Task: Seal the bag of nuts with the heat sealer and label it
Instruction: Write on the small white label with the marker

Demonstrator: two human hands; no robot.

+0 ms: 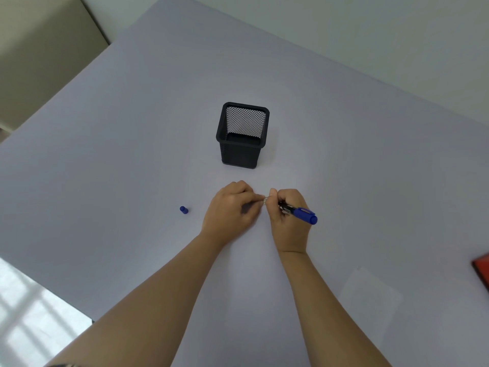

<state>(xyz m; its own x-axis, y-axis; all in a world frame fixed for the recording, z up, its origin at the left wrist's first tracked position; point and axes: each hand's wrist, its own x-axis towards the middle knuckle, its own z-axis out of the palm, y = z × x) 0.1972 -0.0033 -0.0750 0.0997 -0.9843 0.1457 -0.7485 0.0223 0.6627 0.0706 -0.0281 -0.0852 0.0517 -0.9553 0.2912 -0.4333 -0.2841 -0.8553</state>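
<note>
My right hand [287, 221] grips a blue marker [301, 211], its capped end pointing right. My left hand [231, 207] has curled fingers, and both hands pinch a small pale item [265, 200] between their fingertips, too small to identify. A loose blue marker cap [183, 210] lies on the table left of my left hand. No bag of nuts shows in the head view.
A black mesh pen holder [242, 136] stands just beyond my hands. A white sheet [370, 300] lies flat at the near right. A red object [481, 268] pokes in at the right edge. The grey table [132, 154] ends at the left.
</note>
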